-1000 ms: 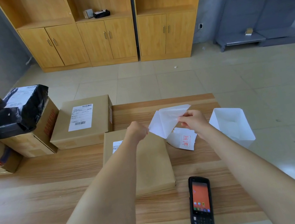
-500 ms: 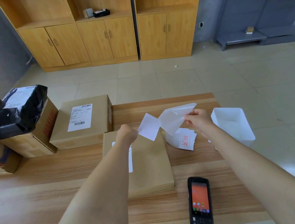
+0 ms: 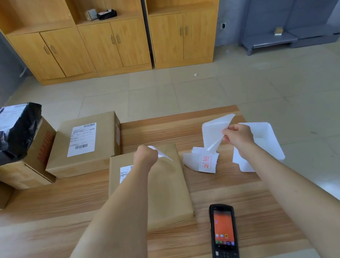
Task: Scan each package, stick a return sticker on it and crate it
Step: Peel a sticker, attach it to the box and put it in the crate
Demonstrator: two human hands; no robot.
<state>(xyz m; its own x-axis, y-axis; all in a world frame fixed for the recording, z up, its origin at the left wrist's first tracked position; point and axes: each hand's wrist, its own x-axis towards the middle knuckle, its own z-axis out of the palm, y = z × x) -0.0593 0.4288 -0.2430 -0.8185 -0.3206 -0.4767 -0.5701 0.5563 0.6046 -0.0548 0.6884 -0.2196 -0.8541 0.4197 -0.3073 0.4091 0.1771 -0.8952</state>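
Left hand (image 3: 146,158), fingers curled into a loose fist, pinched one corner of a small white sticker (image 3: 162,154) and held it just above the far end of the flat brown package (image 3: 164,195). Whether the sticker touched the package could not be told. Right hand (image 3: 236,135), fingers curled, gripped a curled white backing sheet (image 3: 215,131), raised clear of the surface (image 3: 46,228) and well apart from the left hand. The flat brown package lay lengthwise on the surface in front of the person, under the left forearm. Its shipping label (image 3: 124,173) showed at the left side and was partly hidden by that arm. Just right of the package, below the backing sheet, lay a loose stack of return stickers (image 3: 204,163), the top one printed with red characters in a red frame. A white bin (image 3: 264,135) stood at the right edge of the surface, behind the right hand and wrist. A black handheld scanner (image 3: 224,234), its screen lit orange, lay face up near the front edge, just right of the package's near corner. At the far left, a labelled cardboard box (image 3: 84,147) sat touching the package's far corner. Beside it, a black poly mailer (image 3: 6,138) rested on another cardboard box (image 3: 25,169). Wooden cabinets (image 3: 113,37) and grey shelving (image 3: 301,5) lined the back wall.
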